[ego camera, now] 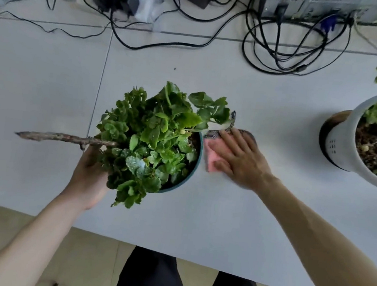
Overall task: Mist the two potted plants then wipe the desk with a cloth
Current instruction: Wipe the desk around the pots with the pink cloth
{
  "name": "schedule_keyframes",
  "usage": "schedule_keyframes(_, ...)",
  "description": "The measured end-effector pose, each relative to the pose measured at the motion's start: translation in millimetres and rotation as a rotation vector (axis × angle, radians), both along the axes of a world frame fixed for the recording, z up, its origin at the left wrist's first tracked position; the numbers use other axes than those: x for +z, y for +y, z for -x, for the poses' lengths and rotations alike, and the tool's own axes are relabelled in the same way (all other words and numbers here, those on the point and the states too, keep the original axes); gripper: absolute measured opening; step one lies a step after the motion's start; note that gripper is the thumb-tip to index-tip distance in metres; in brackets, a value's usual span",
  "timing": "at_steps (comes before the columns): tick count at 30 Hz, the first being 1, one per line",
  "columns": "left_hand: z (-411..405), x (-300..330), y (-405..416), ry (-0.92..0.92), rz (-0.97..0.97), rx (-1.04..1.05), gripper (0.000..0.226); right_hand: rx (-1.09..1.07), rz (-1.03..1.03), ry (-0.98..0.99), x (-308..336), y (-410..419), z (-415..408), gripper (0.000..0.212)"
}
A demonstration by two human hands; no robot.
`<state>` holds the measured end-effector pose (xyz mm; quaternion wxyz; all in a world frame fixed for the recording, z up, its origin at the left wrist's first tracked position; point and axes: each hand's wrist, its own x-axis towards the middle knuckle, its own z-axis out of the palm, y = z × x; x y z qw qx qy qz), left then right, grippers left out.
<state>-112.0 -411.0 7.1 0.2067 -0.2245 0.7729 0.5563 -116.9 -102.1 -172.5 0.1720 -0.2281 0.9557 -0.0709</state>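
The left hand (89, 174) grips the teal potted plant (153, 139) at its 8 o'clock, apparently clearing desk (50, 83) space; the right hand (237, 156) lies flat, pressing the pink cloth (214, 154) at the pot's 3 o'clock

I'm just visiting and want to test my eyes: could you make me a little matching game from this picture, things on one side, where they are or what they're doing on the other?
Things:
1. left hand
2. right hand
3. white pot
4. black cables

Places or states:
A. at the far edge of the desk
B. pressed flat on the pink cloth
C. standing at the right edge of the view
D. holding the teal pot with its leafy plant

Pairs: 1-D, 2-B, 3-C, 4-A
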Motion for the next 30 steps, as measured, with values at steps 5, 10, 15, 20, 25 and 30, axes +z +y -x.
schedule_keyframes(5,-1,2,1,-0.017,-0.084,0.081,0.027,-0.545,0.014,-0.034,9,18,77,0.067)
schedule_keyframes(10,-2,1,-2,-0.049,-0.09,0.157,0.024,-0.245,0.032,-0.07,30,-69,58,0.074)
schedule_keyframes(15,-8,2,10,0.0,-0.089,0.187,0.018,-0.323,0.047,-0.037,8,-11,57,0.072)
schedule_keyframes(20,0,-2,34,0.009,-0.162,0.239,0.021,-0.57,-0.007,-0.026,-2,30,-11,0.064)
schedule_keyframes(25,28,-16,85,0.03,-0.272,0.092,0.014,-0.563,0.001,-0.046,1,48,-101,0.062)
schedule_keyframes(30,46,-28,158,0.045,-0.315,-0.099,0.034,-0.611,0.004,-0.068,8,37,-160,0.062)
